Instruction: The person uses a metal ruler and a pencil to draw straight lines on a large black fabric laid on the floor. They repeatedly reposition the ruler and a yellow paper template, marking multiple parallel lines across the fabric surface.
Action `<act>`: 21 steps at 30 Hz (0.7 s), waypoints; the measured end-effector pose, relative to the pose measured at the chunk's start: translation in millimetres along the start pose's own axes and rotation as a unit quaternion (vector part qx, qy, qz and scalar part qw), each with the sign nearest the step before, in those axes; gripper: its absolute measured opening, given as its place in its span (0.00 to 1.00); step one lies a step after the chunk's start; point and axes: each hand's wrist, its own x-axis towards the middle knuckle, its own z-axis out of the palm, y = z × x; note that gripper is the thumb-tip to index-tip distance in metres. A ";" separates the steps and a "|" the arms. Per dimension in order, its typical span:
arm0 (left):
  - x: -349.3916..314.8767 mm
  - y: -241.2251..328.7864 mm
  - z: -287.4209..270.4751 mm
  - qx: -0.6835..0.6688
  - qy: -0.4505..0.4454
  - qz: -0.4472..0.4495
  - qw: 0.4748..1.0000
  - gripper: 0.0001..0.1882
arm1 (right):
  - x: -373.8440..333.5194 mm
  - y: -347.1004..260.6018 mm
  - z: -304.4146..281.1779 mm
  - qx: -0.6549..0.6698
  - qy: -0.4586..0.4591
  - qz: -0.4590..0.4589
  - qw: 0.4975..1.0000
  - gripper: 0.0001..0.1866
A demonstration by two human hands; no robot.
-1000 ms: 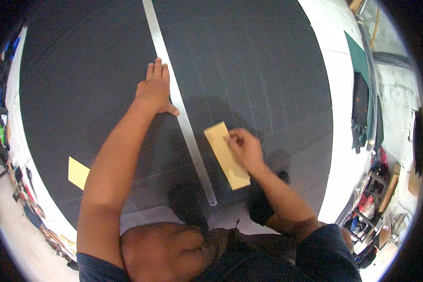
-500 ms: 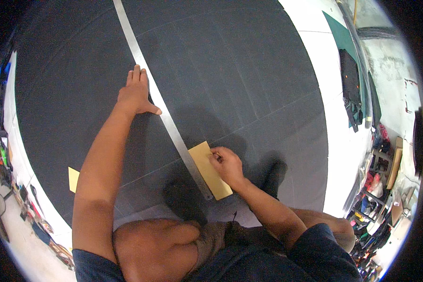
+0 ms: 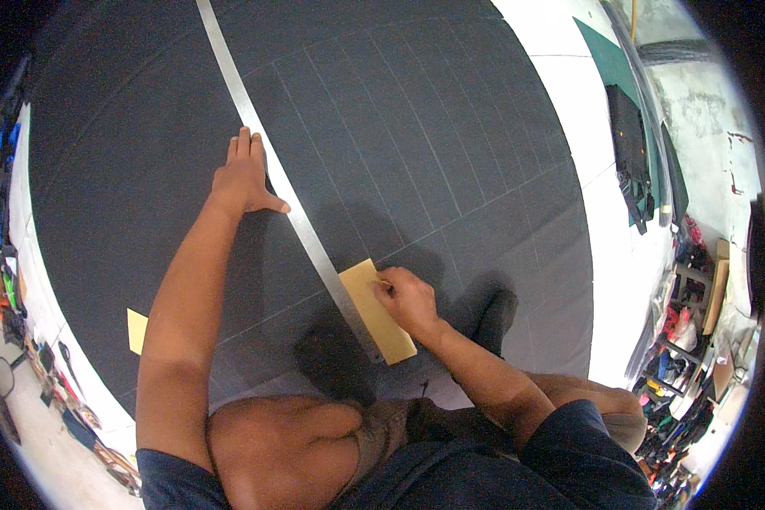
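Note:
A long metal ruler (image 3: 303, 231) lies slantwise across dark fabric (image 3: 374, 110) marked with thin pale lines. My left hand (image 3: 245, 183) rests flat against the ruler's left edge, fingers stretched along it and thumb on the metal. By the ruler's near end, a yellow rectangular card (image 3: 387, 327) lies along its right side. Over the card's right edge is my right hand (image 3: 410, 302), its fingers pinched together. Something small may be between those fingertips, but I cannot make out its kind.
Another yellow piece (image 3: 136, 330) lies on the fabric beside my left forearm. White surface borders the fabric at right, with a black bag (image 3: 627, 136) on green material beyond. Mixed clutter (image 3: 680, 365) piles up at the far right, and more lines the left edge.
Both hands stay in nearly the same places. My right fingers have shifted very slightly left over the card. The whole view has moved a little.

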 end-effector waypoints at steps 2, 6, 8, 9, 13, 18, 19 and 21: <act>-0.1 -0.8 0.4 -0.002 0.002 0.002 1.000 0.82 | 0.6 0.3 0.2 -0.010 -0.001 -0.010 1.000 0.17; -0.4 -0.3 -0.9 -0.001 -0.001 0.002 1.000 0.82 | 3.2 2.7 2.5 -0.029 0.003 -0.019 0.999 0.16; -0.6 1.2 -4.0 0.000 -0.002 0.002 1.000 0.82 | 5.2 5.9 0.7 -0.020 0.030 -0.039 0.999 0.14; -0.3 3.9 -4.1 0.003 -0.005 0.005 1.000 0.82 | 4.3 13.3 -1.7 -0.006 0.054 -0.056 0.997 0.13; 0.0 -1.0 -2.0 0.011 -0.011 0.003 1.000 0.82 | 11.1 38.5 -32.0 -0.032 0.078 -0.021 0.996 0.12; 3.2 3.7 -3.5 0.008 -0.015 0.004 1.000 0.82 | 68.7 38.6 -75.1 0.044 0.233 -0.050 0.970 0.18; 3.1 7.3 -3.5 0.002 -0.018 0.004 1.000 0.82 | 84.3 35.7 -79.4 0.090 0.256 -0.045 0.961 0.20; 1.4 4.2 -3.5 -0.005 -0.021 -0.003 1.000 0.82 | 114.2 -7.5 -83.3 0.096 0.216 -0.055 0.970 0.23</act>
